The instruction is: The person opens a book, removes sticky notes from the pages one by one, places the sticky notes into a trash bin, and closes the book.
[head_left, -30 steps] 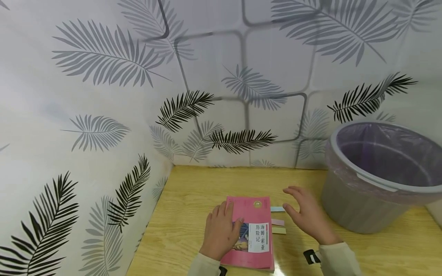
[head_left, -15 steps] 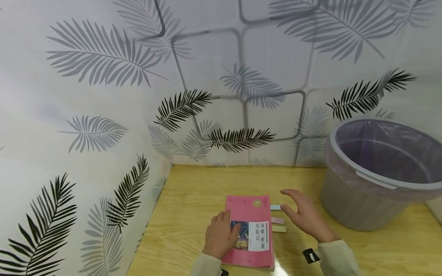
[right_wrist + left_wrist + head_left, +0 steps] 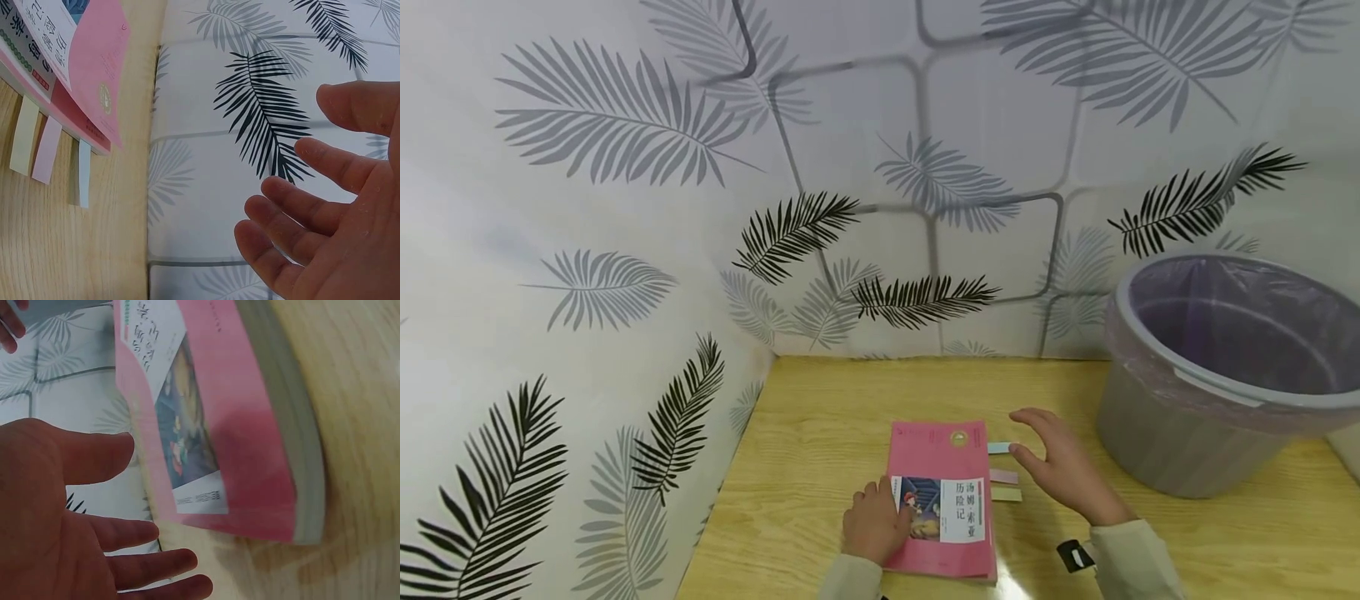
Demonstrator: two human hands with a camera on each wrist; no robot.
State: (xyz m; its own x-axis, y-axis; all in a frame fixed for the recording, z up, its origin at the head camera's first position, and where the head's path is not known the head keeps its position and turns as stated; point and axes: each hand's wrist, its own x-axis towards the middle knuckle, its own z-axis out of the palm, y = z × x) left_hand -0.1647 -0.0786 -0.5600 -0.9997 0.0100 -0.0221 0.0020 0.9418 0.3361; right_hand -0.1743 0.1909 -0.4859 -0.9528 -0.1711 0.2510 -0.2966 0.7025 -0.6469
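Observation:
A pink paperback book point(image 3: 940, 454) lies on the wooden table, its illustrated cover up. Blue point(image 3: 999, 447), pink point(image 3: 1004, 477) and yellow point(image 3: 1007, 494) sticky tabs stick out from its right side. My left hand point(image 3: 874, 523) is at the book's lower left edge, its thumb over the cover picture in the head view. In the left wrist view the fingers are spread and relaxed. My right hand point(image 3: 1063, 467) is to the right of the tabs with fingers apart, holding nothing. The right wrist view shows the cover point(image 3: 103, 69) curling up a little at its corner.
A grey waste bin point(image 3: 1180, 450) with a translucent purple liner stands at the right back of the table point(image 3: 820, 400). Behind the table hangs a pale leaf-patterned covering point(image 3: 865, 150), which also runs along the left side.
My left hand has slid down along the book's left edge toward me, uncovering more of the cover picture. The right hand has stayed almost where it was.

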